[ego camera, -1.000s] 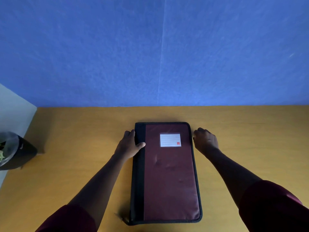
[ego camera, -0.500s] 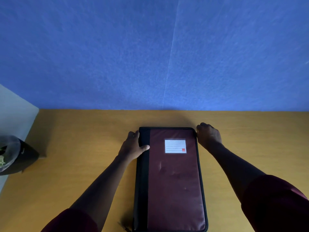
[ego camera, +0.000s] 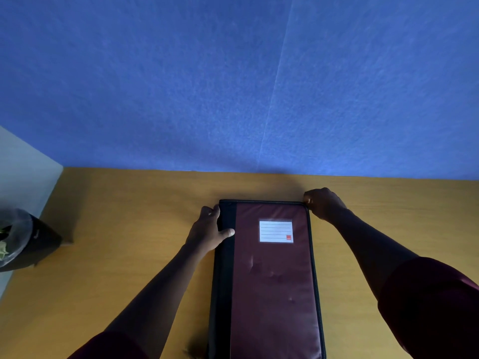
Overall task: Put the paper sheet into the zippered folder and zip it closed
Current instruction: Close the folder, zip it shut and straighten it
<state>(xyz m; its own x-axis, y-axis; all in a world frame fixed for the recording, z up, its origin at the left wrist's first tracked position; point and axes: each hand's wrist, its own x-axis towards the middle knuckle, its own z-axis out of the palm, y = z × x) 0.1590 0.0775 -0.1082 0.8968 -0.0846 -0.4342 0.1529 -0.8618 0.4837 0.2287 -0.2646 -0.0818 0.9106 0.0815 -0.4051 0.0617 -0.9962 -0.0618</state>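
Observation:
A maroon zippered folder (ego camera: 272,281) with a black spine and a white label lies closed on the wooden table (ego camera: 116,255), long side pointing away from me. My left hand (ego camera: 210,230) rests on its black spine near the far left corner, thumb on the cover. My right hand (ego camera: 324,204) sits at the far right corner with fingers pinched at the zip edge; the zip pull itself is hidden under them. No paper sheet is visible.
A blue wall (ego camera: 233,86) rises behind the table's far edge. At the left edge a dark pot wrapped in clear plastic (ego camera: 23,239) stands beside a pale panel (ego camera: 23,174).
My right hand has slid along the folder's right edge from its upper side up to the far right corner. The left hand has stayed on the spine. The camera view has shifted slightly.

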